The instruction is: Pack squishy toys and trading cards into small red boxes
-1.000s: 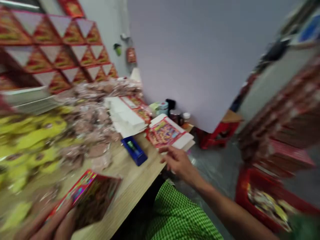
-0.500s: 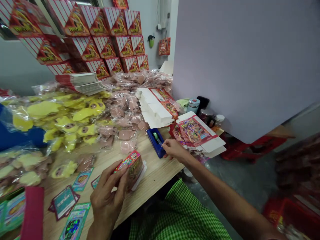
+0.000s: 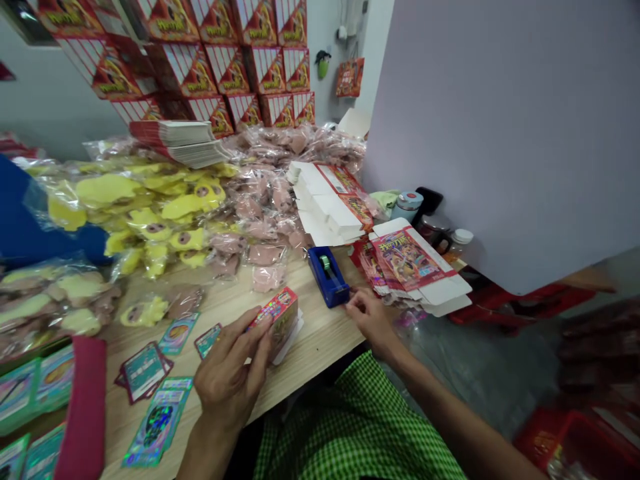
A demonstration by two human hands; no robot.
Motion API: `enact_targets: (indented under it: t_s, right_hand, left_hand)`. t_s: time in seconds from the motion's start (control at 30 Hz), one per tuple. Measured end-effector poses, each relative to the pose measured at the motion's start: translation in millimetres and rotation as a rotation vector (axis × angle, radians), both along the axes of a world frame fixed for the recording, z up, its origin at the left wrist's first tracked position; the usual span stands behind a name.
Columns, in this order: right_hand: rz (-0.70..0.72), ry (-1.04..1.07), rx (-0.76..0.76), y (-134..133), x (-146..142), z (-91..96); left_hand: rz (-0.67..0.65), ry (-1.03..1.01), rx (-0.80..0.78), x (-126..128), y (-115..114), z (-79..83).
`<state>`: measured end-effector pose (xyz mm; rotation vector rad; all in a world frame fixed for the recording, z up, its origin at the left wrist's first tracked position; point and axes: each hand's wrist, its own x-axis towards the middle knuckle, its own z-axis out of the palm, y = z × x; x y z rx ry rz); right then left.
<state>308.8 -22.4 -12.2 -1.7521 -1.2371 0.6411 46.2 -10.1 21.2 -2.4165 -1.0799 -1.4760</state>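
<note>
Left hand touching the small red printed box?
Touching. The head view shows the left hand gripping the small red printed box, with its fingers wrapped against the box's side.

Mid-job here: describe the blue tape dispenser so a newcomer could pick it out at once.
On the light wooden table, find the person's right hand. Just past its fingers sits a blue tape dispenser with a green core, the only solid blue thing among the nearby pale packets and red-printed cartons.

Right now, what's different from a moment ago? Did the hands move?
The right hand moved left, from the flat printed carton to beside the blue tape dispenser. The left hand kept hold of the small printed box and turned it. The carton and dispenser stayed put.
</note>
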Motion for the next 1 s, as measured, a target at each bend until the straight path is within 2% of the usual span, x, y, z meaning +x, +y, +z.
enact_targets:
  t_s: [0.1, 0.17, 0.23, 0.3, 0.43, 0.53, 0.63, 0.83, 1.0]
  right_hand:
    - [0.064, -0.047, 0.092, -13.2, -5.0, 25.4]
    - [0.234, -0.02, 0.13, -18.6, -15.6, 43.3]
    - [0.434, 0.086, 0.137, -19.6, -31.5, 57.2]
    - [0.575, 0.254, 0.098, -16.0, -49.6, 65.6]
    - [0.711, 0.545, 0.004, -2.1, -78.1, 71.4]
    - [0.732, 0.612, -0.027, 6.0, -89.6, 72.5]
    - [0.689, 0.603, -0.043, 10.0, -95.8, 71.6]
    - [0.622, 0.565, -0.064, 11.0, -98.0, 66.6]
    - [0.605, 0.664, -0.002, 7.5, -98.9, 60.0]
  left_hand:
    - [0.002, -0.004, -0.03, 1.8, -2.7, 2.5]
    - [0.0, -0.001, -0.055, 2.6, -4.4, 3.9]
    - [0.003, 0.022, -0.05, 2.3, -5.4, 5.1]
    - [0.008, 0.055, -0.023, 1.0, -5.7, 5.9]
    - [0.011, 0.047, -0.001, -0.2, -6.4, 4.0]
    - [0.065, -0.036, 0.008, 2.1, -7.6, 0.2]
    - [0.097, -0.071, 0.034, 4.4, -8.0, -1.8]
    - [-0.043, 0.001, -0.08, 0.9, -5.4, 4.8]
    - [-0.138, -0.101, -0.316, 0.4, -3.7, 19.6]
